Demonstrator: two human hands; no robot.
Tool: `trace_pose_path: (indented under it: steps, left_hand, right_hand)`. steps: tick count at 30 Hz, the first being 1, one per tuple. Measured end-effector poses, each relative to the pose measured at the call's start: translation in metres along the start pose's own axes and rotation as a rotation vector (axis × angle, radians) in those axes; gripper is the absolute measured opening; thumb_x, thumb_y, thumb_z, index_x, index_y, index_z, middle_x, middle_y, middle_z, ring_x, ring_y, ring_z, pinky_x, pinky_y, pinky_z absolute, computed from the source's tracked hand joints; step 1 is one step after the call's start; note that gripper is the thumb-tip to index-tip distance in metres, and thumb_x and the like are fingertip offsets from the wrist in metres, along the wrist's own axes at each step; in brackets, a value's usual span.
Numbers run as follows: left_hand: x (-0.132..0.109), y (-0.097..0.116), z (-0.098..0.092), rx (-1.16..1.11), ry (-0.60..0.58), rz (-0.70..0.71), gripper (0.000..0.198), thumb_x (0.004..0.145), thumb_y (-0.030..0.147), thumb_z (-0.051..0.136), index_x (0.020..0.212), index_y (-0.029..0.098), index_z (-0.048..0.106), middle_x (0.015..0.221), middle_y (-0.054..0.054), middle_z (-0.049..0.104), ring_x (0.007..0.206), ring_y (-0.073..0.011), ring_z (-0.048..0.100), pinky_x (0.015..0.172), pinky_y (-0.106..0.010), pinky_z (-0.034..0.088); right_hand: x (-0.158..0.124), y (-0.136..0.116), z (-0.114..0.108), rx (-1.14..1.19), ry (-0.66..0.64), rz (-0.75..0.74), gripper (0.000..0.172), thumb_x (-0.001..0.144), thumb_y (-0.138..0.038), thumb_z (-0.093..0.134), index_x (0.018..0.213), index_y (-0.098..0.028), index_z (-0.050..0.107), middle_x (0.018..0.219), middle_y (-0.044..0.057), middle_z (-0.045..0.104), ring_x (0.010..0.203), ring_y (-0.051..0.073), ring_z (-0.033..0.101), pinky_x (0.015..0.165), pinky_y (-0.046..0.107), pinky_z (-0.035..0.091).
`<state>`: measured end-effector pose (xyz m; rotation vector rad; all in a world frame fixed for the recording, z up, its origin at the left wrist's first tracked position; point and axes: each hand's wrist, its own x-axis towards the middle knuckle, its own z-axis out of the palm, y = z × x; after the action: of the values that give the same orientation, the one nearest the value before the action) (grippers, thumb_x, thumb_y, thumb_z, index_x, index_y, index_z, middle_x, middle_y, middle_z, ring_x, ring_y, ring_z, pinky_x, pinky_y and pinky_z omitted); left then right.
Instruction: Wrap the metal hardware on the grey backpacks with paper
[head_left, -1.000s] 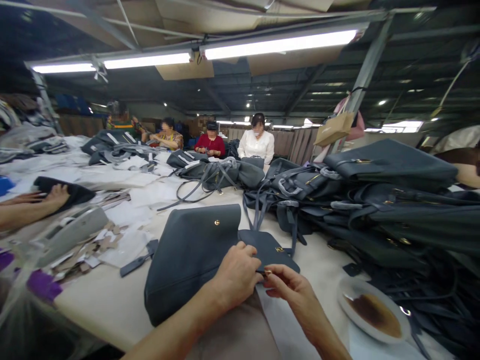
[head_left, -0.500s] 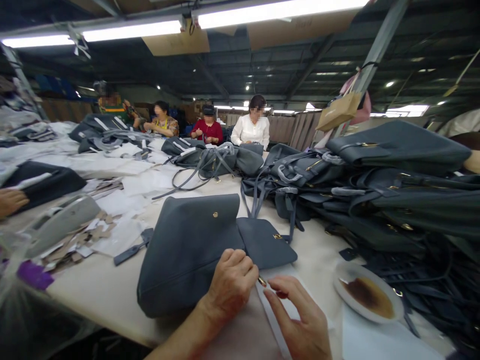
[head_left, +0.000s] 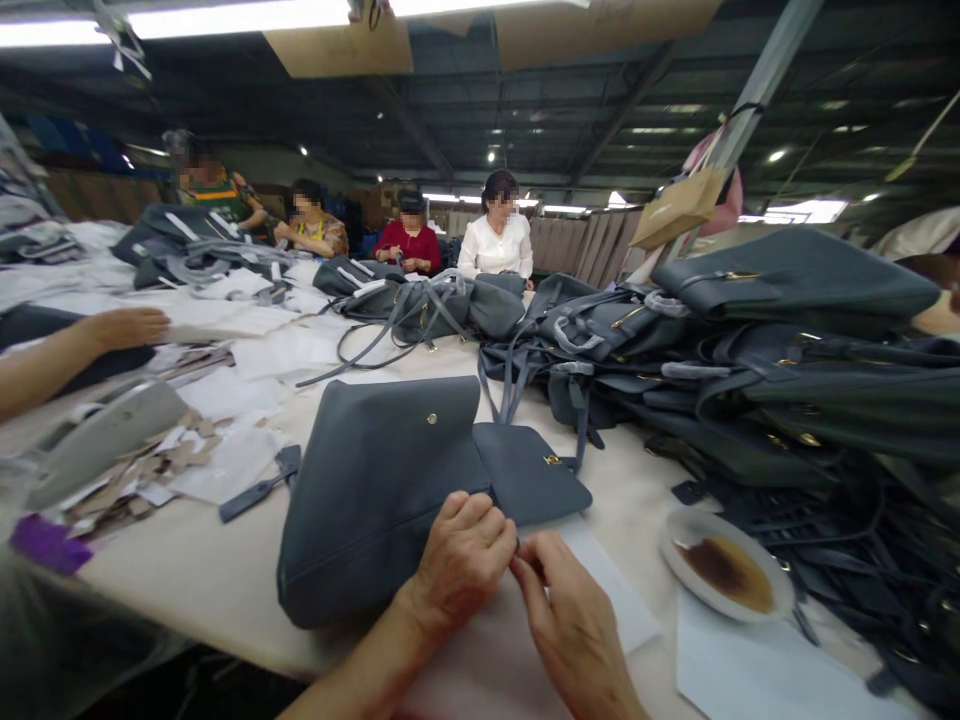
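Note:
A dark blue-grey leather handbag lies on the table in front of me, its flap with a gold clasp spread to the right. My left hand is closed in a fist against the bag's lower right side, around a small gold metal fitting that stuck out of it a moment ago. The fingertips of my right hand are pinched together at that same spot, touching the left knuckles. Both hands now cover the fitting, so its exact kind cannot be seen.
A shallow dish of brown liquid stands on the right by white paper. Piled bags fill the right side. A loose strap piece, scraps and another person's arm are on the left.
My right hand's fingers, apart before, have moved left and closed at the fitting beside my left hand. At the left, the other person's arm has reached further in over the table.

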<state>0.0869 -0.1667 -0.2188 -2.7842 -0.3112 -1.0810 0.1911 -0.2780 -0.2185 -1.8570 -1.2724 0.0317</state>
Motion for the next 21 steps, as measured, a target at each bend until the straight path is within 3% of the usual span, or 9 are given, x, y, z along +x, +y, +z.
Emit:
trace_pose_path:
  steps: [2,7,10,12,14,17,21]
  left_hand:
    - [-0.002,-0.002,0.003,-0.017,0.031,-0.022,0.031,0.1,0.02,0.037,0.092,0.018,0.066,0.076,-0.005,0.065,0.083,-0.0196,0.053,0.077,-0.035,0.037]
    - [-0.006,-0.004,0.004,-0.088,0.168,-0.079,0.028,0.098,0.018,0.04,0.094,0.019,0.068,0.078,-0.004,0.069,0.083,-0.0179,0.053,0.078,-0.033,0.039]
    - [-0.006,-0.004,0.002,-0.114,0.221,-0.087,0.025,0.097,0.017,0.043,0.093,0.019,0.068,0.078,-0.003,0.07,0.082,-0.0177,0.054,0.077,-0.032,0.04]
    - [-0.006,-0.004,0.0,-0.117,0.221,-0.094,0.024,0.097,0.017,0.044,0.093,0.019,0.068,0.078,-0.003,0.07,0.081,-0.0181,0.054,0.077,-0.032,0.04]
    - [-0.006,-0.004,-0.001,-0.115,0.212,-0.086,0.023,0.097,0.018,0.045,0.093,0.018,0.068,0.079,-0.004,0.071,0.082,-0.0186,0.055,0.077,-0.033,0.04]
    - [-0.008,-0.002,0.0,-0.119,0.216,-0.063,0.023,0.097,0.02,0.045,0.095,0.017,0.067,0.082,-0.005,0.071,0.084,-0.0194,0.055,0.077,-0.033,0.04]
    - [-0.013,0.004,-0.003,-0.147,0.221,-0.072,0.021,0.096,0.018,0.046,0.1,0.018,0.066,0.089,-0.005,0.072,0.089,-0.0198,0.056,0.083,-0.033,0.04]
  right_hand:
    - [0.001,0.005,0.002,0.1,-0.043,0.104,0.03,0.088,-0.046,0.048,0.066,-0.026,0.049,0.059,0.0,0.057,0.053,0.019,0.053,0.052,0.029,0.037]
    - [0.007,0.024,-0.005,0.456,0.027,0.427,0.048,0.076,-0.071,0.056,0.064,-0.025,0.053,0.055,-0.001,0.054,0.056,0.019,0.055,0.059,0.032,0.048]
    - [0.005,0.019,-0.01,0.768,-0.123,0.613,0.057,0.066,-0.078,0.062,0.065,-0.021,0.057,0.062,0.001,0.061,0.059,0.019,0.061,0.059,0.034,0.053]
    - [0.001,0.009,-0.01,0.945,-0.236,0.694,0.054,0.066,-0.072,0.069,0.077,-0.02,0.062,0.075,0.004,0.069,0.066,0.02,0.067,0.062,0.033,0.055]
    - [-0.004,-0.001,-0.006,1.051,-0.262,0.723,0.049,0.065,-0.061,0.078,0.09,-0.021,0.063,0.086,0.004,0.073,0.074,0.021,0.071,0.066,0.032,0.056]
    - [-0.009,-0.007,0.001,1.124,-0.229,0.746,0.044,0.064,-0.048,0.085,0.09,-0.021,0.062,0.082,0.003,0.075,0.075,0.019,0.072,0.067,0.029,0.056]
    - [-0.009,-0.002,0.005,1.121,-0.177,0.729,0.038,0.063,-0.043,0.087,0.084,-0.019,0.065,0.074,0.002,0.075,0.07,0.017,0.07,0.067,0.027,0.056]
